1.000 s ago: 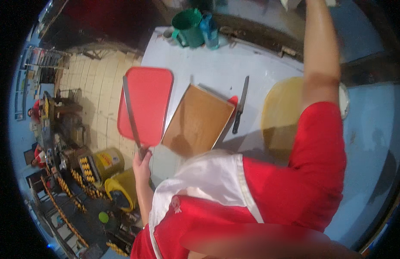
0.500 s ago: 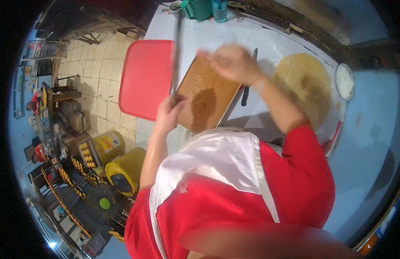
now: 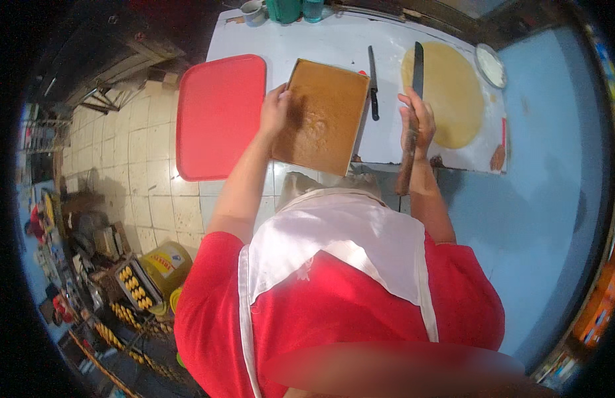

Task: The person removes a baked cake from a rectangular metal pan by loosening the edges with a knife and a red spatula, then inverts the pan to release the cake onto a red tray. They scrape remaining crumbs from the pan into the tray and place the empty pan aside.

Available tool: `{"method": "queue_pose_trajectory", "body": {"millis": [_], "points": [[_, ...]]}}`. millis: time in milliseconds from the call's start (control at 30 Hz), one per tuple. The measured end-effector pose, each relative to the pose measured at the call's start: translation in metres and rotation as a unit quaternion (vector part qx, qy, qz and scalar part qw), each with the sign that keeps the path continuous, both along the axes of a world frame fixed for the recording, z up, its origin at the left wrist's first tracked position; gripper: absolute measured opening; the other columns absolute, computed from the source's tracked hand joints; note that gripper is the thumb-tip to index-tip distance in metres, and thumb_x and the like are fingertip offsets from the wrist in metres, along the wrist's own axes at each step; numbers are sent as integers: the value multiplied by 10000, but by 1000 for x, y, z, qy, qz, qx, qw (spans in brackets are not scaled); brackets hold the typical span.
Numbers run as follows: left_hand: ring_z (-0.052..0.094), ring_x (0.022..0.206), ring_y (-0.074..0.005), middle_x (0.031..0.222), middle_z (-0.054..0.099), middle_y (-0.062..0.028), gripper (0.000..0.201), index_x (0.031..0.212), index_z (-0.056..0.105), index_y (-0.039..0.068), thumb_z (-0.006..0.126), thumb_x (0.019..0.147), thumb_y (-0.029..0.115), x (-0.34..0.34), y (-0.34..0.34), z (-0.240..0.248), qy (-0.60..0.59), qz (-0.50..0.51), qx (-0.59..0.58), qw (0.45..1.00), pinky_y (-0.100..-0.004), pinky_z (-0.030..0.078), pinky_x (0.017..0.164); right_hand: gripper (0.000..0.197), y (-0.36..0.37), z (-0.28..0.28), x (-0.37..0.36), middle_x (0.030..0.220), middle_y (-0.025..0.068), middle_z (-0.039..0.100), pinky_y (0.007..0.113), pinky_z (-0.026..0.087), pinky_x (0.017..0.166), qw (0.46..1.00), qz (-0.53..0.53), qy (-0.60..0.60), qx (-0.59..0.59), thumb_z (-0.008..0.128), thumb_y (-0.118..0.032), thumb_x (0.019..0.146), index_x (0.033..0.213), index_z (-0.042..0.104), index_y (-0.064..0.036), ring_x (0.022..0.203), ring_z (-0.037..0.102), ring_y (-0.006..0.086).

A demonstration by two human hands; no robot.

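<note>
Two hands busy: left hand [image 3: 275,109] flat on the near-left edge of the cake slab [image 3: 326,114], fingers spread narrow, pressing, not gripping. Right hand [image 3: 417,126] closed round the handle of a long knife [image 3: 417,73], blade pointing away, lying over the round board [image 3: 447,93].

Progress, judged from the surface alone:
- Slab whole, brown top unbroken, no cut lines visible. Looks uncut so far.
- Steadied and squared by left hand; knife in hand but off to the right of the slab, well apart from it.
- Left to do, probably: all the cutting or trimming.

Edges and room:
- Slab's near end juts past the front edge of the surface [image 3: 334,46], just ahead of the apron. Overhang risk if pushed back toward the body.
- Red tray [image 3: 220,116] just left of left hand, also hanging over the surface's left edge, partly above the tiled floor [image 3: 141,166].
- Second, smaller knife [image 3: 372,83] lying between slab and right hand, near the slab's right side. Tight lane there.
- Bowl [image 3: 490,65] beyond right hand at the board's far-right rim.
- Cups [image 3: 281,10] at far edge, beyond left hand.
- Open room: bare strip of surface beyond the slab, toward the cups.
</note>
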State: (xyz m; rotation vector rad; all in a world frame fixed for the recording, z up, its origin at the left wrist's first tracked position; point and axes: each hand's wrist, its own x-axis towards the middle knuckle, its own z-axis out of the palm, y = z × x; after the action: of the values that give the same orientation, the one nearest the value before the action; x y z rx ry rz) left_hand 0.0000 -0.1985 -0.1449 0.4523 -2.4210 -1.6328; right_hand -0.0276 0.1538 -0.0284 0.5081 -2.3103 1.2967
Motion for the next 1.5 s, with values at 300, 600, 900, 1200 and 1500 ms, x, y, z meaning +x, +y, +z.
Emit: {"method": "queue_pose_trajectory", "body": {"millis": [300, 600, 900, 1200, 1500], "points": [[667, 1252, -427, 1305, 719, -262, 493, 1407, 697, 85, 493, 1118, 429, 28, -28, -105, -120, -3, -114, 986, -483, 515, 1069, 566, 35, -65, 126, 1203, 119, 737, 335, 573, 874, 959, -70, -262, -84, 428, -450, 1167, 1549, 565, -55, 975, 702, 168], [695, 1168, -427, 1245, 739, -248, 426, 1392, 712, 107, 489, 1122, 349, 68, -4, -76, -91, 48, -74, 992, -479, 537, 989, 618, 36, -58, 97, 1305, 108, 704, 337, 593, 817, 955, -66, -229, -177, 401, -507, 1165, 1514, 579, -28, 861, 714, 181], [727, 1096, -336, 1181, 766, -220, 415, 1350, 705, 4, 489, 1135, 285, 128, 34, -84, -76, 191, 28, 978, -429, 541, 960, 510, 63, -9, 60, 1130, 108, 730, 305, 585, 810, 978, -62, -147, -131, 462, -393, 1170, 1503, 563, -20, 867, 699, 155], [653, 1259, -265, 1386, 697, -187, 519, 1489, 590, -43, 482, 1144, 330, 82, 1, -118, 55, 172, 253, 950, -371, 481, 1106, 281, 6, -54, -34, 1074, 125, 708, 342, 565, 776, 999, 34, -20, 36, 535, -200, 1107, 1288, 684, -44, 821, 684, 196], [695, 1225, -319, 1287, 735, -250, 462, 1451, 628, -23, 473, 1132, 273, 81, 16, -83, -49, 207, 26, 977, -406, 513, 1058, 327, -88, -176, -148, 771, 173, 721, 440, 589, 633, 827, 24, -556, 77, 591, -331, 1008, 1039, 750, -47, 640, 732, 288]]}}
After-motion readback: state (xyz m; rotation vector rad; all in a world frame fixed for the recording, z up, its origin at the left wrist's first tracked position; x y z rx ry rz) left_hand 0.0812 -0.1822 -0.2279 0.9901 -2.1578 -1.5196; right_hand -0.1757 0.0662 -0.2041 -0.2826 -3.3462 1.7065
